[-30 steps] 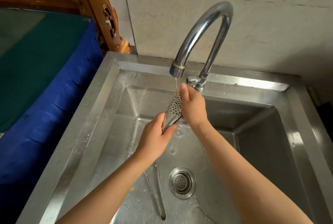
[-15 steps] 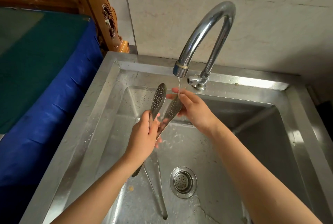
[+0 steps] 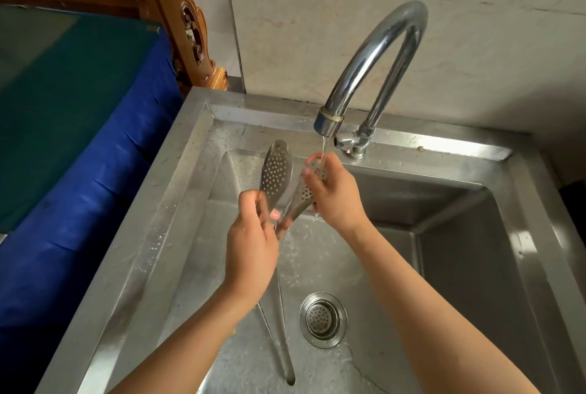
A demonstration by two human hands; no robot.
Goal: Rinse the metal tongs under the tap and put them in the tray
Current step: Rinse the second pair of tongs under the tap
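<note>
A thin stream of water runs from the spout of the curved chrome tap [image 3: 374,76], which stands at the back rim of the stainless steel sink [image 3: 133,267]. The metal tongs [image 3: 276,178] are held above the basin, just in front of the spout, with their two perforated paddle ends pointing up toward the tap and spread apart. The left paddle stands free to the left of the stream; the right paddle lies directly under the water.

The left hand [image 3: 252,254] is closed around the tongs' arms below the paddles, with the fingers curled round the metal. The right hand [image 3: 336,197] is wrapped loosely over the right paddle, fingertips on its perforated face and the water falling onto them just below the spout. The handle end of the tongs is hidden behind the left hand and wrist.

On the basin floor, in front of the tap, a second long thin metal utensil [image 3: 279,336] lies flat just left of the round drain strainer [image 3: 322,319]. Water droplets speckle the basin floor and the sink's left rim. Left of the sink is a surface draped in blue cloth [image 3: 79,203] with a green cover [image 3: 63,102] on top, and carved wooden furniture [image 3: 177,19] stands behind it.
</note>
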